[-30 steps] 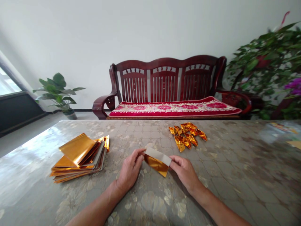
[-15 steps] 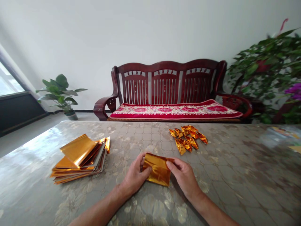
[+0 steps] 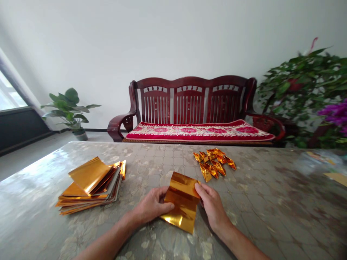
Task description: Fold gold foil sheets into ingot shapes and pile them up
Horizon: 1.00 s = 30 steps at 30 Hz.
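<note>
A sheet of gold foil paper (image 3: 181, 202) lies creased across its middle, shiny side up, between my hands. My left hand (image 3: 153, 206) presses its fingers on the sheet's left edge. My right hand (image 3: 213, 207) pinches the upper right edge. To the left stands a loose stack of gold and silver-backed foil sheets (image 3: 90, 187). Beyond my right hand lies a small heap of folded gold foil pieces (image 3: 213, 162), apart from the sheet.
All this sits on a marble-patterned table with a glossy top (image 3: 257, 191). Some paper scraps (image 3: 336, 178) lie at its right end. Behind it stand a dark red wooden bench (image 3: 189, 104) with a red cushion and potted plants (image 3: 300, 94).
The foil sheet has opened out from a smaller folded shape, with its grey back no longer showing. It now lies longer, reaching toward the heap of folded pieces, and my hands sit slightly further apart.
</note>
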### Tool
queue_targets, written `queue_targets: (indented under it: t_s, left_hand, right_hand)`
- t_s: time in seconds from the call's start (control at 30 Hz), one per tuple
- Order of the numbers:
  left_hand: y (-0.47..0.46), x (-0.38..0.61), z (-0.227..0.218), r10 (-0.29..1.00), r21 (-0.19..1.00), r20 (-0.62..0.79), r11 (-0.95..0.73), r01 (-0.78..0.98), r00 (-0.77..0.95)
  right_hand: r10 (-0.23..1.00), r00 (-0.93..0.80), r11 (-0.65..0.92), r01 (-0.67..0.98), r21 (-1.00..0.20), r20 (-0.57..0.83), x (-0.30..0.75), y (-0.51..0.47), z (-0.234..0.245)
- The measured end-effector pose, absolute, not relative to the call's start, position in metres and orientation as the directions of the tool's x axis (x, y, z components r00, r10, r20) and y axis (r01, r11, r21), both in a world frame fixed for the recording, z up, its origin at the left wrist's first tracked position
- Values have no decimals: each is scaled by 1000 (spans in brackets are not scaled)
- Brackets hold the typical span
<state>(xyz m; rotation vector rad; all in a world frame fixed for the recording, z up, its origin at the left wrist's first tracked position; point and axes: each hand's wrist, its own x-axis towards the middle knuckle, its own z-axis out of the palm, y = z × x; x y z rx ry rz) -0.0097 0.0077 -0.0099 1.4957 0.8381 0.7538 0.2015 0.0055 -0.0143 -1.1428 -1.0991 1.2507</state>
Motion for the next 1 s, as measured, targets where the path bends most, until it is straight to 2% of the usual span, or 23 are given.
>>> queue_targets:
  t_s: [0.17, 0.37, 0.53, 0.63, 0.77, 0.9, 1.0]
  left_hand:
    - [12, -1, -16, 923, 998, 70, -60, -37, 379]
    - [14, 3, -22, 964, 1000, -3, 6, -11, 265]
    - [13, 3, -21, 997, 945, -44, 64, -320, 69]
    - [14, 5, -19, 998, 894, -58, 39, -446, -27]
    - [12, 10, -23, 987, 886, -49, -28, -464, -152]
    - [6, 17, -27, 983, 889, 8, -91, -450, -182]
    - [1, 21, -27, 994, 865, 2, -58, -499, -111]
  right_hand:
    - [998, -10, 67, -12, -998, 67, 202, 9, -24]
    - [997, 1, 77, 2, -997, 77, 204, 10, -29]
    - [999, 20, 46, -14, -999, 46, 207, 9, -30]
    - [997, -75, 17, -13, -1000, 18, 206, 6, -28]
    - [966, -257, -8, -160, -987, 33, 193, -4, -22]
    - [957, -273, 27, -254, -967, 98, 176, -16, -14]
    - [976, -205, 43, -180, -983, 80, 171, -17, -18]
